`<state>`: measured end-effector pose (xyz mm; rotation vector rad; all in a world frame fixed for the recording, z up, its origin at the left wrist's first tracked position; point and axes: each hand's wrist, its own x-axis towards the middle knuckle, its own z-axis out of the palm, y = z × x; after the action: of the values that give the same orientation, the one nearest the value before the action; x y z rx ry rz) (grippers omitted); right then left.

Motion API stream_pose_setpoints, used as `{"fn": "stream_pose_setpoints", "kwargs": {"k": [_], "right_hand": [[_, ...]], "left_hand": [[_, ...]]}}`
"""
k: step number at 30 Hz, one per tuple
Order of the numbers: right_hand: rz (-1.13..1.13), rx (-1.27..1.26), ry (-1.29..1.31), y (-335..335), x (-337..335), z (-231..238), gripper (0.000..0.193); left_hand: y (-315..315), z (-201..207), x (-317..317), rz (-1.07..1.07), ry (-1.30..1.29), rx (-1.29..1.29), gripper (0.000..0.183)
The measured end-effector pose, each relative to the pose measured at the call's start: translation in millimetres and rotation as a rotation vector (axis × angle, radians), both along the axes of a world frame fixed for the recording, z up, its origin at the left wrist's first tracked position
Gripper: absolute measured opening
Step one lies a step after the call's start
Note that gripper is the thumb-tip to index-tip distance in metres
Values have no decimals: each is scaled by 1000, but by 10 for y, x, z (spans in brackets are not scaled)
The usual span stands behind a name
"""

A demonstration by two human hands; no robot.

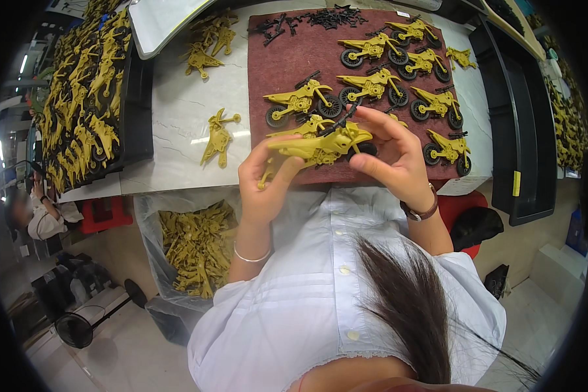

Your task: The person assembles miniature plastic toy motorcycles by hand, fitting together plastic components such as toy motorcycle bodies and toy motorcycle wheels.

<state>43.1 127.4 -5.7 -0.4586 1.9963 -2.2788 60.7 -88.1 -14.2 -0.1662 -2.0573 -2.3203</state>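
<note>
Over the front of the red mat, my two hands hold one yellow toy motorcycle [326, 147]. My left hand [266, 168] pinches its rear end between thumb and fingers. At the front, my right hand [398, 160] has its fingertips by the black handlebar [340, 121] and its thumb by the front fork. A black front wheel [364, 150] shows behind the fork, partly hidden by my right hand. No rear wheel shows on the held toy. Another yellow toy motorcycle lies just behind it, mostly covered.
Several toy motorcycles with black wheels [371, 86] lie on the red mat [294, 65], with loose black handlebars [336, 17] at its far edge. Yellow bodies [217, 137] lie to the left. A full crate [136, 108], a black tray [522, 130] and a lined bin of yellow parts [199, 248] surround me.
</note>
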Motion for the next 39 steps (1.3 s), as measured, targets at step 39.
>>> {"fn": "stream_pose_setpoints", "kwargs": {"k": [39], "right_hand": [[-259,1115,483,-345,-1761,-293,56]], "left_hand": [[-1047,-55,-145,471,78,-708,40]]}}
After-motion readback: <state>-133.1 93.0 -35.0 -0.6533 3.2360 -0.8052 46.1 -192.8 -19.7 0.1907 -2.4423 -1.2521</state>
